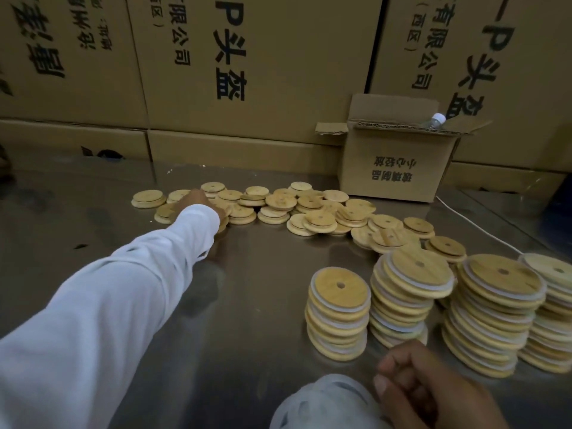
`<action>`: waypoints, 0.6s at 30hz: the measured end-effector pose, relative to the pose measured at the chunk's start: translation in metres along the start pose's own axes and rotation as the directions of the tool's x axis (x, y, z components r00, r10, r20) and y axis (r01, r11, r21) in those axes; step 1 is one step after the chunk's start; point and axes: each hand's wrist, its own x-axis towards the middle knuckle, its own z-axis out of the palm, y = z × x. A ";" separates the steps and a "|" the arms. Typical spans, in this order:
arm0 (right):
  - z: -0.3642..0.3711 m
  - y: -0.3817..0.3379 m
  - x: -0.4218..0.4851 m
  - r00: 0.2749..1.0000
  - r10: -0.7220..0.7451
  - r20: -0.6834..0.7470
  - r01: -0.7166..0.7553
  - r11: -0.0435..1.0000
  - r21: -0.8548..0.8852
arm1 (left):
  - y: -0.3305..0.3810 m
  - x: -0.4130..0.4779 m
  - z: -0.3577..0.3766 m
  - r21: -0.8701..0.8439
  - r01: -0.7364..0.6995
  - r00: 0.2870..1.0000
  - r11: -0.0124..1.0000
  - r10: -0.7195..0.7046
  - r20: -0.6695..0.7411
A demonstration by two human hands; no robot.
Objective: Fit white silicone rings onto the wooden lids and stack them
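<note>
Loose wooden lids [280, 202], each with a small hole, lie scattered across the far part of the metal table [257, 305]. My left hand [198, 201], in a white sleeve, reaches out to the left end of this scatter and rests on the lids there; its fingers are hidden behind the hand. Several stacks of lids fitted with white rings [339, 314] stand at the right. A heap of white silicone rings [325, 404] lies at the bottom edge. My right hand [427, 394] is curled at the heap's right side, thumb and fingers pinching a ring.
A small open cardboard box [393, 162] with a plastic bottle [435, 120] in it stands behind the lids at the right. Large printed cartons [247, 66] wall off the back of the table. A white cable [476, 226] runs along the right side.
</note>
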 end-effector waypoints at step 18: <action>0.005 0.003 0.002 0.949 -0.107 -0.296 0.183 0.952 0.244 | 0.026 -0.172 -0.055 -0.402 -0.637 0.771 0.658 0.559 -0.307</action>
